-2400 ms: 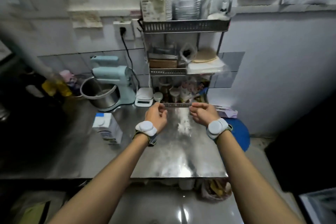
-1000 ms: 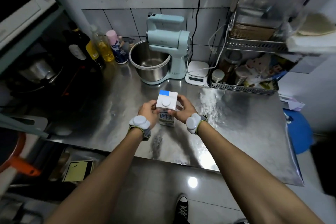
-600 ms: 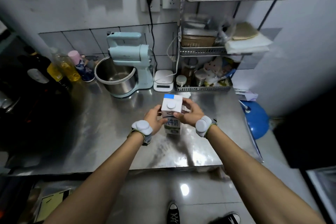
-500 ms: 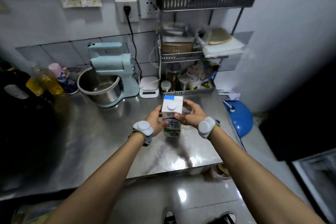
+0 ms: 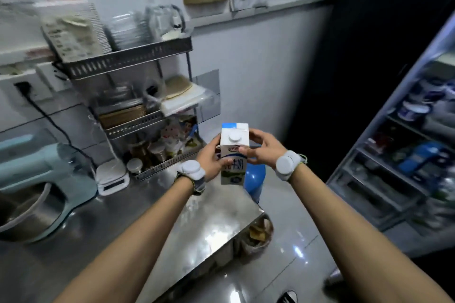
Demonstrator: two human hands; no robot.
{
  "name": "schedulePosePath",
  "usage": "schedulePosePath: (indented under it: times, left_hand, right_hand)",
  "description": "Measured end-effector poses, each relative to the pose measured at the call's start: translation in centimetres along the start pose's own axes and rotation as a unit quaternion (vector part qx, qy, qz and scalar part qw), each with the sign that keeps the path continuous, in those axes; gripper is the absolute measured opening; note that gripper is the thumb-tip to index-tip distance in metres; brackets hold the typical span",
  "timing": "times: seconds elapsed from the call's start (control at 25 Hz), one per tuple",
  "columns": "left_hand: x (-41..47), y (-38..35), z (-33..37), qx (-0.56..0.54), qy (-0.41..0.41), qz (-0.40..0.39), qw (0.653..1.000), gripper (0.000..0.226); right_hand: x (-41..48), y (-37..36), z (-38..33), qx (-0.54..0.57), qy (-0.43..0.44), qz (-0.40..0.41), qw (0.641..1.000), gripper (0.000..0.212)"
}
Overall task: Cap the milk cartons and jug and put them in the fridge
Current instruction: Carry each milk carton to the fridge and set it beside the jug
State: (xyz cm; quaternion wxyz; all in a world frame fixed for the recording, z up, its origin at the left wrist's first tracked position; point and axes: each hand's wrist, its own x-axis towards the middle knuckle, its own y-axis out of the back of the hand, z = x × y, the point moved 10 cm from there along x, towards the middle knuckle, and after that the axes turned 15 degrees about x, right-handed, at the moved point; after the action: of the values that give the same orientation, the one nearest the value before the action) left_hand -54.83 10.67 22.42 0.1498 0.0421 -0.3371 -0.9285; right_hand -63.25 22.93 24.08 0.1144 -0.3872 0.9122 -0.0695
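Observation:
A white and blue milk carton (image 5: 234,155) with a white round cap (image 5: 234,137) on its sloped top is held upright in the air past the right end of the steel counter (image 5: 197,224). My left hand (image 5: 209,160) grips its left side and my right hand (image 5: 262,147) grips its right side. At the far right stands a fridge (image 5: 403,150) with lit shelves full of containers. No other carton or jug shows.
A tiered metal rack (image 5: 138,96) with jars and boxes stands at the counter's back. A pale blue stand mixer (image 5: 41,179) with a steel bowl and a white scale (image 5: 112,178) sit at the left. A blue bin (image 5: 254,179) stands on the floor beyond the counter's end.
Both hands took the carton from the counter and lifted it. The view has swung to the right, so the carton now hangs near the counter's right end and the fridge has come into sight.

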Motion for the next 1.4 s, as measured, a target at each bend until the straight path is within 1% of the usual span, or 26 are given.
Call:
schedulePosePath:
  times: [0.08, 0.16, 0.32, 0.48, 0.56, 0.68, 0.8, 0.88, 0.96, 1.08, 1.2, 1.4]
  left_hand:
    - [2.9, -1.7, 3.3, -0.004, -0.015, -0.006, 1.0, 0.073]
    - [6.0, -4.0, 6.7, -0.002, -0.03, -0.016, 0.999, 0.07]
    - [12.3, -10.1, 15.5, 0.002, -0.093, -0.068, 0.993, 0.064]
    - [17.5, -15.5, 23.2, 0.027, -0.166, -0.092, 0.981, 0.06]
    - [19.1, -17.0, 25.1, 0.026, -0.181, -0.105, 0.978, 0.056]
    - [22.5, -20.2, 30.6, 0.038, -0.215, -0.109, 0.97, 0.053]
    - [25.2, -21.9, 34.9, 0.038, -0.234, -0.104, 0.966, 0.049]
    - [27.1, -23.0, 37.1, 0.037, -0.239, -0.098, 0.965, 0.045]
    - [28.6, -23.7, 39.2, 0.038, -0.245, -0.092, 0.964, 0.043]
    - [31.5, -24.5, 42.2, 0.025, -0.253, -0.077, 0.964, 0.039]
    - [34.5, -25.2, 45.0, 0.009, -0.273, -0.069, 0.959, 0.038]
    - [40.8, -26.8, 49.9, -0.011, -0.315, -0.062, 0.947, 0.038]
  right_hand:
    - [-0.2, 4.0, -2.4, -0.011, 0.021, 0.039, 0.999, 0.053]
    - [-0.7, 8.7, -4.6, -0.017, 0.049, 0.078, 0.996, 0.054]
    - [-2.4, 18.8, -10.2, -0.074, 0.107, 0.149, 0.98, 0.056]
    - [-3.7, 27.4, -14.0, -0.08, 0.141, 0.189, 0.968, 0.059]
    - [-4.2, 29.5, -15.1, -0.066, 0.151, 0.202, 0.965, 0.054]
    - [-4.9, 34.9, -18.2, -0.03, 0.204, 0.229, 0.951, 0.045]
    - [-5.2, 39.0, -20.6, -0.017, 0.235, 0.27, 0.933, 0.045]
    - [-5.1, 41.1, -22.3, -0.014, 0.253, 0.282, 0.925, 0.043]
    - [-5.2, 43.1, -24.1, -0.027, 0.272, 0.303, 0.913, 0.041]
    - [-4.9, 46.1, -26.7, -0.038, 0.286, 0.34, 0.895, 0.037]
    - [-4.0, 48.7, -29.1, -0.042, 0.305, 0.359, 0.881, 0.036]
    - [-1.8, 54.2, -33.1, -0.004, 0.318, 0.392, 0.863, 0.039]
